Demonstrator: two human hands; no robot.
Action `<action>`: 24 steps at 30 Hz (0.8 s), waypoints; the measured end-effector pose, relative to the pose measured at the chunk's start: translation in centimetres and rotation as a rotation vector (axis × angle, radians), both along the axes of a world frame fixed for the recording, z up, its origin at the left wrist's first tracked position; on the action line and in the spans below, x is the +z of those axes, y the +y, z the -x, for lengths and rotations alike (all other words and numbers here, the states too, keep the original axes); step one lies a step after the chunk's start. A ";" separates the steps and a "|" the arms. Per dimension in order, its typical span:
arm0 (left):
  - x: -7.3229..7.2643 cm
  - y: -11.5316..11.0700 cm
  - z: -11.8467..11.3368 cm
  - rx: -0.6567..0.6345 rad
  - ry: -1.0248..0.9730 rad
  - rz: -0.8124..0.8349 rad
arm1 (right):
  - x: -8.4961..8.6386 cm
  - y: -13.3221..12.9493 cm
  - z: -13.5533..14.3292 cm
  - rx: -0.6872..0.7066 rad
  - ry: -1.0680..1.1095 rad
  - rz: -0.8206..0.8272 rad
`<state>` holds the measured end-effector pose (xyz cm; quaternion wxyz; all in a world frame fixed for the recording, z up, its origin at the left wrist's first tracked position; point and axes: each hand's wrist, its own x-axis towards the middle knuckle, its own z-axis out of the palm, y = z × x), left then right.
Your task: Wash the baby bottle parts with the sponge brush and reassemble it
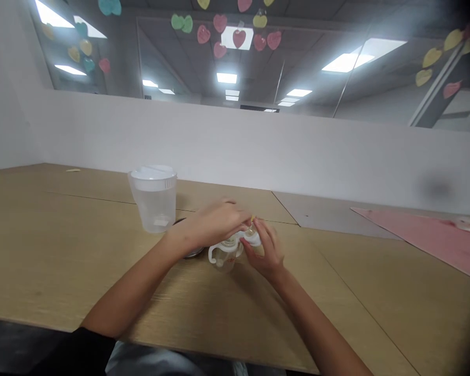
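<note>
Gripping the rear handled bottle (252,238) round its top, right hand (265,249) has fingers curled, head view. Left hand (224,222) reaches over from the left, palm down, fingertips by a small yellow piece (253,218) at the bottle's top; blurred, can't tell if it grips. Front handled bottle (224,257), clear with white handles, stands upright on the table (188,313) just below left hand, beside the rear one. Dark round object (195,254) partly hidden behind left wrist. Clear pitcher (155,204), white lid, upright, left of left hand and farther back. Pink sheet (434,237) well right of right hand. Heart-shaped notes (239,39) on glass, high beyond both hands.
</note>
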<state>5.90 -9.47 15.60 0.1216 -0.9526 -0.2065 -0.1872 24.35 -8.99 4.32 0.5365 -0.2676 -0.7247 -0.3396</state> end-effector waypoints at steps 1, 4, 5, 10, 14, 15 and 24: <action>0.0 -0.5 -0.1 0.011 0.027 -0.061 | 0.1 0.0 0.0 -0.004 -0.002 -0.005; 0.0 -1.6 -0.1 0.045 0.080 -0.196 | 0.3 0.1 0.0 -0.027 -0.004 -0.001; 0.1 -1.8 -0.1 0.058 0.092 -0.216 | 0.3 0.2 0.0 -0.029 0.000 0.005; -0.2 -0.7 -0.5 0.032 -0.042 -0.056 | -0.1 0.4 -0.2 0.016 0.074 0.044; -4.1 1.5 -0.6 -0.033 -0.608 0.177 | -1.0 0.6 -0.3 0.059 0.518 0.369; -5.6 1.9 -0.5 -0.024 -0.704 0.213 | -1.3 0.6 -0.1 0.108 0.642 0.472; -15.7 2.9 1.2 0.039 -0.688 0.124 | -2.5 0.8 3.6 0.367 0.742 0.873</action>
